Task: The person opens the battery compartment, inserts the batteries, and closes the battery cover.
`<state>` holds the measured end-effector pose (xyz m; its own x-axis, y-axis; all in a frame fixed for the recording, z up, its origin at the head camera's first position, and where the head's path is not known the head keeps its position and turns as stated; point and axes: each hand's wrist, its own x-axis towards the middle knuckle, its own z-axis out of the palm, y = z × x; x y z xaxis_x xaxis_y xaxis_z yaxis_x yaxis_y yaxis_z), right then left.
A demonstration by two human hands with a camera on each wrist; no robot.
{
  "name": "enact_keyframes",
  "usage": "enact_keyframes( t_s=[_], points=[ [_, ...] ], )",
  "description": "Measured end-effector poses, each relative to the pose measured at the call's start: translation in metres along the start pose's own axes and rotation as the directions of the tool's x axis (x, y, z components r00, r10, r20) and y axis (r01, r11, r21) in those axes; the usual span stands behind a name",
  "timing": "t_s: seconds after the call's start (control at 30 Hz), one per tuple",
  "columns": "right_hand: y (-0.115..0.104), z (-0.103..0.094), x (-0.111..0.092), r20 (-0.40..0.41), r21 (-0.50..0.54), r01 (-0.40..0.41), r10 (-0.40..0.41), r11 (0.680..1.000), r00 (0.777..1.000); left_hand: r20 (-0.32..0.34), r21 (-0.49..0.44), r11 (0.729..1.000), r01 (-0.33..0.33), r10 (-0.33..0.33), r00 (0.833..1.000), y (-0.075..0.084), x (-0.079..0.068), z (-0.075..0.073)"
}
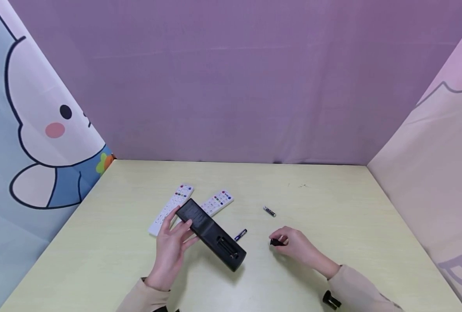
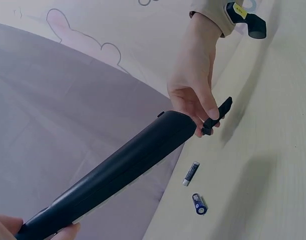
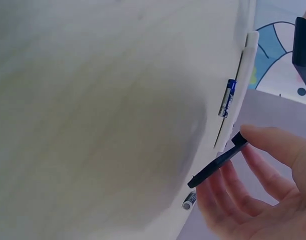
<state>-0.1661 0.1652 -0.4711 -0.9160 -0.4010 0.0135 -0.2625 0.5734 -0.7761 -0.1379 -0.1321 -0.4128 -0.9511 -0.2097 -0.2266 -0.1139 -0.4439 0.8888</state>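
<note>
My left hand (image 1: 167, 255) grips a black remote control (image 1: 209, 229) by one end, above the table. The remote is tilted, its back toward the head camera, and the uncovered battery bay (image 1: 227, 247) shows at the lower right end. To the right, my right hand (image 1: 299, 249) pinches a small black battery cover (image 3: 218, 163) between thumb and fingers, apart from the remote. A blue-and-silver battery (image 1: 240, 235) lies just beyond the remote's bay end. Farther back lies a second battery (image 1: 269, 211), silver and dark.
Two white remotes with coloured buttons lie behind my left hand: the left one (image 1: 172, 207) slanted, the right one (image 1: 218, 202) partly hidden by the black remote. A purple backdrop (image 1: 231, 95) rises at the table's far edge, with printed cloth panels at both sides.
</note>
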Motion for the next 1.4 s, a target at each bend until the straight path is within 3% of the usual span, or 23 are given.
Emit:
enact_keyframes(
  t_s=[0.33,0.7,1.1,1.4],
  points=[
    [0.003,0.005,0.004,0.006,-0.184,0.008,-0.007,0.983,1.000,0.000,-0.016,1.000,0.001,-0.001,1.000,-0.001,0.002,-0.003],
    [0.005,0.006,0.006,0.045,-0.329,0.113,-0.104,0.938,0.994,0.003,-0.011,1.000,-0.002,0.002,1.000,0.000,0.001,-0.002],
    [0.005,0.005,0.008,0.073,-0.328,0.126,-0.108,0.936,0.991,0.003,-0.005,1.000,0.003,-0.003,1.000,-0.002,0.002,0.000],
    [0.006,0.000,0.012,0.115,-0.208,0.071,-0.048,0.976,0.992,0.010,-0.007,1.000,0.003,-0.003,1.000,-0.003,0.003,0.001]
  ],
)
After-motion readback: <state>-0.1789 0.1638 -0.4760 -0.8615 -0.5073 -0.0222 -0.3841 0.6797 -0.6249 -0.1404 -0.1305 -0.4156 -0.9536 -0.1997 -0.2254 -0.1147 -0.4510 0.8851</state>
